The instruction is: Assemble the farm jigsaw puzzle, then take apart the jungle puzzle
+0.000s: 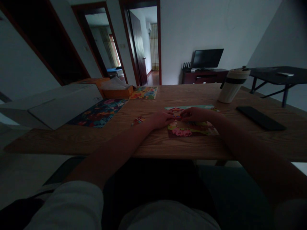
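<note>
A colourful picture sheet [181, 132], which looks like a jigsaw puzzle, lies flat on the wooden table in front of me. My left hand [161, 120] rests at its left edge, fingers stretched out and touching the picture. Bent over the upper middle of the sheet is my right hand [194, 114], its thumb and fingertips drawn together. Whatever is between those fingertips is too small and dark to make out. Several small loose colourful pieces [138, 120] lie on the table left of my left hand. Both hands cover part of the picture.
A dark blue picture sheet [102, 113] and a yellow one [144, 92] lie further left and back. Beside them stand a white box [64, 103] and an orange box [117, 93]. On the right are a tumbler [231, 87] and a flat black object [260, 118].
</note>
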The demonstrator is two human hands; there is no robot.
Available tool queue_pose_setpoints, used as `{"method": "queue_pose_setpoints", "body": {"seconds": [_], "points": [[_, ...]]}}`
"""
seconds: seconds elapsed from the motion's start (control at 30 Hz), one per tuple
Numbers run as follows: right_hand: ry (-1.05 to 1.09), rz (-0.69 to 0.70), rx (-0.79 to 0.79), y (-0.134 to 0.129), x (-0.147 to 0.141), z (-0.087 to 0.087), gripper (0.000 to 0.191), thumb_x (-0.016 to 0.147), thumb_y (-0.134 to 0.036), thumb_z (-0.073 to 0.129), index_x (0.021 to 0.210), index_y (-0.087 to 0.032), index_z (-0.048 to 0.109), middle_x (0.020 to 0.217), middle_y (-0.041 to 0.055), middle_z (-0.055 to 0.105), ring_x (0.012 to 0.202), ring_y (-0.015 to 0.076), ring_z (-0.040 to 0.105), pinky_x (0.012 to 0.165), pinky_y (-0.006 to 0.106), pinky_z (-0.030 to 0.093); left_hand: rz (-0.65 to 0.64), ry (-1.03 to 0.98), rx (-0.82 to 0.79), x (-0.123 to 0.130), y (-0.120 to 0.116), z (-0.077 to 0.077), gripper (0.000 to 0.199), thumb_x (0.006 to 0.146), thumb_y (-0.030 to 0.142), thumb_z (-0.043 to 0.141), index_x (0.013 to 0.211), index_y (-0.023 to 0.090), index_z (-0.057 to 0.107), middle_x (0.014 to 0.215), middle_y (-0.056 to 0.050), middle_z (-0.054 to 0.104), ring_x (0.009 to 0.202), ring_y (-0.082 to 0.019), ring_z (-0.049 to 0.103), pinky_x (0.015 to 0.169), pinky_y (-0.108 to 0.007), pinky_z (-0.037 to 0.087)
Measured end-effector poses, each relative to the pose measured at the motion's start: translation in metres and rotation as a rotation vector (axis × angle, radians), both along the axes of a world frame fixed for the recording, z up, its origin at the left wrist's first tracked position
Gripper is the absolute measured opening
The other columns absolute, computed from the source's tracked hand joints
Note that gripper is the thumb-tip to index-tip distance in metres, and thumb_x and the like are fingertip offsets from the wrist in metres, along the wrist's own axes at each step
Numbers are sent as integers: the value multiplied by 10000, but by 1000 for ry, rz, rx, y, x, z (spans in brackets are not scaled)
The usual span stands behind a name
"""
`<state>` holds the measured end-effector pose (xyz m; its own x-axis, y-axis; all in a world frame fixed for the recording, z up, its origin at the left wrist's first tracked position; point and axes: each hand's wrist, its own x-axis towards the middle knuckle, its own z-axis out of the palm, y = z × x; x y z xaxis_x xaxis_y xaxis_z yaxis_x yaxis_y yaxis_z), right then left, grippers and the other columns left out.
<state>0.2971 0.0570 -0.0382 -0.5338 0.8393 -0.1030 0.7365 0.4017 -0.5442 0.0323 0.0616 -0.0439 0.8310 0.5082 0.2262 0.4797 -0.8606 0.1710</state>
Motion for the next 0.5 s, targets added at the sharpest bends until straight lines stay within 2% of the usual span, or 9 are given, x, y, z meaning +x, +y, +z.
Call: {"method": "queue_pose_setpoints", "body": {"seconds": [0.13,0.37,0.5], "points": [[-4,-11,9,-2,-1,1,462,824,-616,677,1098,-263,795,911,47,774,796,238,657,737,358,511,-59,45,12,1,-2,2,336,1048,329,469,1231,209,724,1260,-73,719,1210,-228,614,1082,-362,419],[-28,-35,31,-6,-3,5,441,818,-595,702,1090,-262,798,964,52,788,851,247,681,778,356,531,-129,103,14,-2,-12,11,434,1067,424,416,1409,242,612,1445,-58,614,1315,-221,553,1124,-342,365],[-20,-41,28,-4,-2,3,413,822,-564,709,1090,-264,800,987,50,793,866,251,693,804,363,543,-125,144,18,-2,-16,15,461,1068,439,395,1445,250,584,1467,-60,595,1295,-229,565,1106,-349,379]]}}
